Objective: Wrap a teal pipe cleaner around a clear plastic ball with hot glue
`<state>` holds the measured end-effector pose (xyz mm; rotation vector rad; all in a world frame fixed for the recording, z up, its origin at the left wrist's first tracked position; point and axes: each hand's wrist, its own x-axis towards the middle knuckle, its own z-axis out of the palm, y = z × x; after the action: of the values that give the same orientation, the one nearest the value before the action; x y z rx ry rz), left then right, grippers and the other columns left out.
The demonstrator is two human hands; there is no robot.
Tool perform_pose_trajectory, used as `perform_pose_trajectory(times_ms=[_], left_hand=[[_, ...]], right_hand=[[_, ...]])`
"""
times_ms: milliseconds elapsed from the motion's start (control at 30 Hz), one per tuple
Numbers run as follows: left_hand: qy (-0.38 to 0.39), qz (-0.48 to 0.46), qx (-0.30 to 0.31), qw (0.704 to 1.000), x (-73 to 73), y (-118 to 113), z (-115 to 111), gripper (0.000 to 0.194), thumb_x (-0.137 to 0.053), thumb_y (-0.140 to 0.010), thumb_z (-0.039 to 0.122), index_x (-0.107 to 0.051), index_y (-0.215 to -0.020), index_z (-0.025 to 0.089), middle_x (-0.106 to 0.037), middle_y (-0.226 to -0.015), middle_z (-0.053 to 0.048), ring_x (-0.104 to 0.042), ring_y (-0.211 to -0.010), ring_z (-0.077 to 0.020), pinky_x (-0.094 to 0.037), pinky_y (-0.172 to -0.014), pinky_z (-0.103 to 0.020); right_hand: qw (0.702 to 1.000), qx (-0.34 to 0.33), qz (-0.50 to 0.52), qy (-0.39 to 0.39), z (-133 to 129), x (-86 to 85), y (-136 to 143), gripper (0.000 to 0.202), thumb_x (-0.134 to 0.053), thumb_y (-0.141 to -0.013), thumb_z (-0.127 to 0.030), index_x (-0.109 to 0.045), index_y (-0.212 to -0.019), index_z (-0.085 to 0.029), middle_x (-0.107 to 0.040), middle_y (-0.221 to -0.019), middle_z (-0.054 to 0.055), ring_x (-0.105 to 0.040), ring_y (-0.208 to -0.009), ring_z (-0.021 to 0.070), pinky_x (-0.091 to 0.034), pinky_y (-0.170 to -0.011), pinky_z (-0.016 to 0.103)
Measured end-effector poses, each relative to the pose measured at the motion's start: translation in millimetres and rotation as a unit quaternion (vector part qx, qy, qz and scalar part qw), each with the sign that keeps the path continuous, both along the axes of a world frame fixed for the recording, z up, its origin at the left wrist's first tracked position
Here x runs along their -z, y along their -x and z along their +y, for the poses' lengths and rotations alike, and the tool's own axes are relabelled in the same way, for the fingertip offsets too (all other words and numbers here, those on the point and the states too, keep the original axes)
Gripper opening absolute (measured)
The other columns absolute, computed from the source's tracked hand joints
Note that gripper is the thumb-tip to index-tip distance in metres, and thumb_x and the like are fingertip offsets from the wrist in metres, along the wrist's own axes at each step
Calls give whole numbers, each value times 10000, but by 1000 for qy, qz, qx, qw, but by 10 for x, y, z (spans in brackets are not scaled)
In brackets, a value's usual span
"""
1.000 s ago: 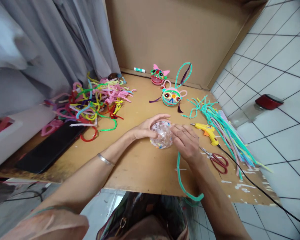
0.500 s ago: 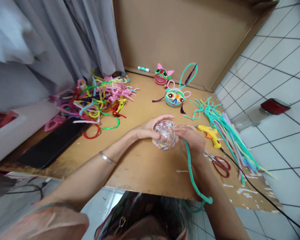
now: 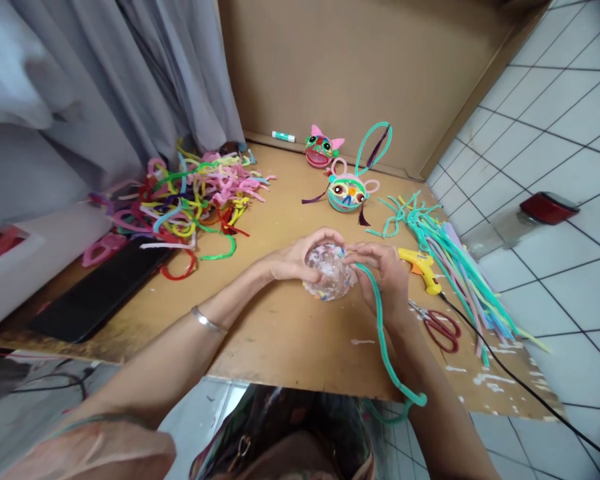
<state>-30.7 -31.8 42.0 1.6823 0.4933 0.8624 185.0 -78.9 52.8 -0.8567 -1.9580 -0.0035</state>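
Observation:
A clear round ball with colored bits inside or on it (image 3: 330, 272) is above the middle of the table. My left hand (image 3: 305, 258) wraps round its left side, thumb in front and fingers behind. At the ball's right edge, my right hand (image 3: 383, 277) pinches the end of a long teal pipe cleaner (image 3: 380, 320). That pipe cleaner hangs down past the table's front edge, with a bend near my right forearm. The fingertips of my right hand are close to the ball; whether they touch it is hard to tell.
Tangled pipe cleaners (image 3: 205, 193) and a black tray-like object (image 3: 100, 293) lie left. Two decorated animal heads (image 3: 321, 148) (image 3: 347, 193) and a glue stick (image 3: 283, 137) are at the back. Right: yellow glue gun (image 3: 423, 268), its cord, red-handled scissors (image 3: 443, 330), straight pipe cleaners (image 3: 460, 273).
The fingers of my right hand have shifted at the ball's edge, and more of the teal pipe cleaner's upper end shows. My left hand still holds the ball. The view has shifted slightly.

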Motion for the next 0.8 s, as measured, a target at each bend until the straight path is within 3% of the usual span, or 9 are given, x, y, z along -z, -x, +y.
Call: perform_pose_trajectory(times_ms=[267,533,800], left_hand=[[-40,49,-6,998,-40,21,-26,607,-760,-596,285,-499,-1139,214,-595,-1200,-81,-584,-1095,-259,-473,-949,-407],[-73,74,-21,994,-82,28,-60,564,-707,-613,280,-508,-1137,218,-596,-1208,-76,-582,-1108,-258,-482,-953,-407],[-39,93,-18,995,-112,14,-75,488,-694,-595,273,-519,-1047,213,-610,-1186,-68,-594,-1079,-253,-497,-922,-400]], right_hand=[[998,12,-41,-56,-24,-57,36,149,-584,-960,-209,-563,-1094,-270,-768,-940,16,-730,-831,194,-517,-797,374],[999,20,-19,-17,-44,-37,53,148,-605,-946,-215,-584,-1075,-284,-782,-889,7,-731,-875,219,-530,-796,392],[999,-1,29,16,0,49,65,185,-624,-935,-226,-578,-1105,-283,-791,-871,-4,-763,-821,220,-527,-812,405]])
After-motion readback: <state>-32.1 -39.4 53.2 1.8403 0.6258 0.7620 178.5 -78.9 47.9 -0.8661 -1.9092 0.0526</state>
